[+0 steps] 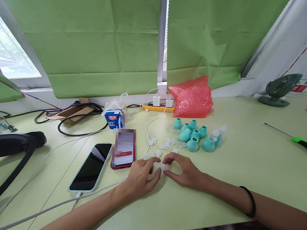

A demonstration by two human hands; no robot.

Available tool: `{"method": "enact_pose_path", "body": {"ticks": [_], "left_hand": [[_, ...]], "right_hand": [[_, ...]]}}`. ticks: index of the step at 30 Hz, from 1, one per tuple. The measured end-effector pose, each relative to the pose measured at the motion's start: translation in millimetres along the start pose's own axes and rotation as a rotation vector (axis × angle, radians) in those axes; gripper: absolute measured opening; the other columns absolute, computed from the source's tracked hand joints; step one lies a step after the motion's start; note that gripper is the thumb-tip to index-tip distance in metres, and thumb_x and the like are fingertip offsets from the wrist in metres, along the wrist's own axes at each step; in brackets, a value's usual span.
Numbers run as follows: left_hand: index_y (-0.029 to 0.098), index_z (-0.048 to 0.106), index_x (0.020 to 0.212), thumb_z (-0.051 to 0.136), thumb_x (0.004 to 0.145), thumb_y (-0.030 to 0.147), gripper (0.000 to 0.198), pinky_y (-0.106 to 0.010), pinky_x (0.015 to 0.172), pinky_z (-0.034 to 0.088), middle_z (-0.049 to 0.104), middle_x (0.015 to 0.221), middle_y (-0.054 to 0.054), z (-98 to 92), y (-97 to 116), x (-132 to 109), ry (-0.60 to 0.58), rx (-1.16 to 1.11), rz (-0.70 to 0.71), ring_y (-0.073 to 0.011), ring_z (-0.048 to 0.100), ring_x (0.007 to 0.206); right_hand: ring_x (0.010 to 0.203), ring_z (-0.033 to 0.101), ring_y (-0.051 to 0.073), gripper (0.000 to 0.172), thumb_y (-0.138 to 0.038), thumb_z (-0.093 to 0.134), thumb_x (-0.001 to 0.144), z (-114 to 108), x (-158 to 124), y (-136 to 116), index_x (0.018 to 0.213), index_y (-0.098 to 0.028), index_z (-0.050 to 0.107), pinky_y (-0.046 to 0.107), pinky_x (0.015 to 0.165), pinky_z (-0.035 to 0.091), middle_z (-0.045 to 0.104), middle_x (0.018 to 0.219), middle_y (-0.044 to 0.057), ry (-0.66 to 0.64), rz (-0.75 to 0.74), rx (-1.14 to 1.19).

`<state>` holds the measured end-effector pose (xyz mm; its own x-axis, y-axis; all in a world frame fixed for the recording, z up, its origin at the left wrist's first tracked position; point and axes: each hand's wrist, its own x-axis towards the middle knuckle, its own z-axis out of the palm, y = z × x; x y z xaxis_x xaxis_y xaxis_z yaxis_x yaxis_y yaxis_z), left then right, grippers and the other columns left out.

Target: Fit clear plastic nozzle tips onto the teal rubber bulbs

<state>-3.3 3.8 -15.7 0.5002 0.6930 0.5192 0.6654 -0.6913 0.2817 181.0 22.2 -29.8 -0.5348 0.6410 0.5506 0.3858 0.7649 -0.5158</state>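
Note:
A small translucent white piece (161,167) sits between my two hands, low over the table; its exact shape is partly hidden by fingers. From the left, my left hand (142,176) pinches it with thumb and forefinger. The thumb and fingers of my right hand (183,169) close on its other side. Just beyond my fingers lie several loose whitish translucent pieces (167,143). Behind my right hand stands a group of teal rounded pots with narrow necks (192,144). Two more teal pots (209,144) are set apart to the right, with clear plastic pieces on or against them.
Left of my hands lie a red-cased phone (123,151) and a white-cased phone (91,168) on a cable. Behind are a blue milk drink carton (114,119), a yellow power strip (157,107) and red bubble wrap (194,100). A screwdriver (296,139) and fan (279,89) are rightward.

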Motion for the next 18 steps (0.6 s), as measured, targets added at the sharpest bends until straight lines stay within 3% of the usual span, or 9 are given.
{"method": "enact_pose_path", "body": {"ticks": [4,8,13,18], "left_hand": [[0.015,0.047,0.101,0.046,0.077,0.033,0.030,-0.026,0.056,0.041,0.058,0.070,-0.001,-4.2,2.8,1.2,-0.099,-0.018,-0.018,-0.0138,0.055,0.059],[0.016,0.050,0.098,0.044,0.080,0.039,0.030,-0.025,0.054,0.040,0.058,0.073,-0.003,-3.9,1.8,3.4,-0.202,-0.023,-0.026,-0.0156,0.055,0.063],[0.015,0.052,0.091,0.040,0.082,0.036,0.025,-0.024,0.052,0.037,0.058,0.070,-0.003,-2.1,0.4,4.2,-0.233,-0.050,0.006,-0.0146,0.054,0.060],[0.015,0.050,0.092,0.042,0.081,0.033,0.023,-0.022,0.049,0.036,0.058,0.069,-0.003,-3.8,1.4,4.4,-0.198,-0.087,-0.007,-0.0128,0.053,0.055]], "right_hand": [[0.070,0.050,0.013,0.022,-0.015,0.053,0.074,0.9,0.3,-0.4,0.093,-0.020,0.044,0.028,0.064,0.045,0.055,0.081,0.003,0.045,-0.074,0.016],[0.075,0.050,0.015,0.026,-0.009,0.051,0.073,0.1,2.0,-2.2,0.094,-0.021,0.042,0.029,0.065,0.046,0.054,0.081,0.003,0.076,-0.163,0.037],[0.079,0.050,0.015,0.035,-0.005,0.049,0.073,-0.7,0.6,-4.7,0.101,-0.022,0.038,0.029,0.066,0.046,0.052,0.083,0.004,0.070,-0.237,0.039],[0.083,0.049,0.015,0.033,-0.007,0.051,0.071,-0.6,0.4,-6.6,0.100,-0.020,0.043,0.029,0.069,0.046,0.050,0.088,0.006,0.077,-0.193,-0.001]]}}
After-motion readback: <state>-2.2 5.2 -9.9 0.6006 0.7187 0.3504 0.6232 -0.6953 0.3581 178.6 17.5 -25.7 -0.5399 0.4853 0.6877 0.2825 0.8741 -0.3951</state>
